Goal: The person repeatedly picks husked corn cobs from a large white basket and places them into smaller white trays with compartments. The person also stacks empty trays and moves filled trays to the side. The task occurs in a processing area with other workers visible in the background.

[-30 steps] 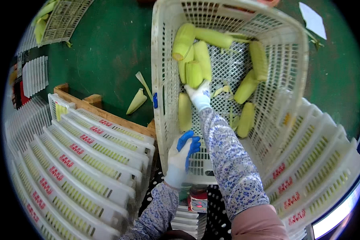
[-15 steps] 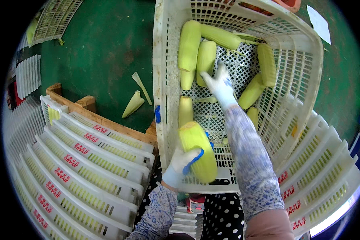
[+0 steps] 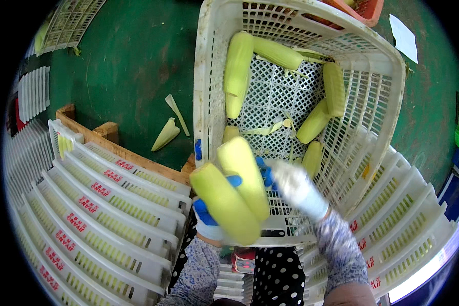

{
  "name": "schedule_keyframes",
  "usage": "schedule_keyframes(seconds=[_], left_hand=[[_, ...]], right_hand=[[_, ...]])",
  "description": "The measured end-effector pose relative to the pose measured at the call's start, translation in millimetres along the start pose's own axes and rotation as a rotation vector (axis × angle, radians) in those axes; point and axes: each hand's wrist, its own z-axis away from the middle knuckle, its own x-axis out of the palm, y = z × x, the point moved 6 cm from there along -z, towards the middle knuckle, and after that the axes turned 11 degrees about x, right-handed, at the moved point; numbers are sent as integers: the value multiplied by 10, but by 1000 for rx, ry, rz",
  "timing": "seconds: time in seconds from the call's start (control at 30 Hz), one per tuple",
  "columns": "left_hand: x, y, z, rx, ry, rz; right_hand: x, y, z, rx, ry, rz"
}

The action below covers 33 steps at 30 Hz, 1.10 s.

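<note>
My left hand [image 3: 208, 224], in a white glove with a blue palm, is closed around a green husked ear of corn [image 3: 224, 204]. Just beside it, touching it, is a second, paler ear of corn [image 3: 245, 176]. My right hand [image 3: 296, 189] is smeared by motion; its blue fingers are against that second ear's right side, and it appears to grip it. Both ears are over the near end of a white plastic crate [image 3: 203, 102]. Inside lie several more ears, among them a long ear [image 3: 238, 71] along the left wall and one ear [image 3: 334, 89] on the right.
Loose husk strips [image 3: 265, 128] lie on the crate floor. White slatted baskets [image 3: 112, 204] of corn are lined up at left, with more baskets [image 3: 392, 219] at right. A wooden frame [image 3: 122, 153], a husk piece [image 3: 166, 134] and an orange crate [image 3: 370, 13] are nearby.
My right hand has come back toward me from the middle of the crate, bringing the ear that lay there. It is now beside the ear in my left hand, which has shifted left.
</note>
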Motion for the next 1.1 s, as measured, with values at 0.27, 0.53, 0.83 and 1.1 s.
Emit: schedule_keyframes(seconds=[0.27,0.53,0.83,1.1], left_hand=[[181,144,76,116,68,81],[291,194,101,69,301,141],[582,220,493,-16,-130,-274],[1446,-170,1097,-106,-160,-123]], right_hand=[[-523,-33,-2390,402,652,-199],[-200,217,-830,137,-151,-1498],[-621,-672,1633,375,94,-1066],[-1136,-1260,3760,29,568,-367]])
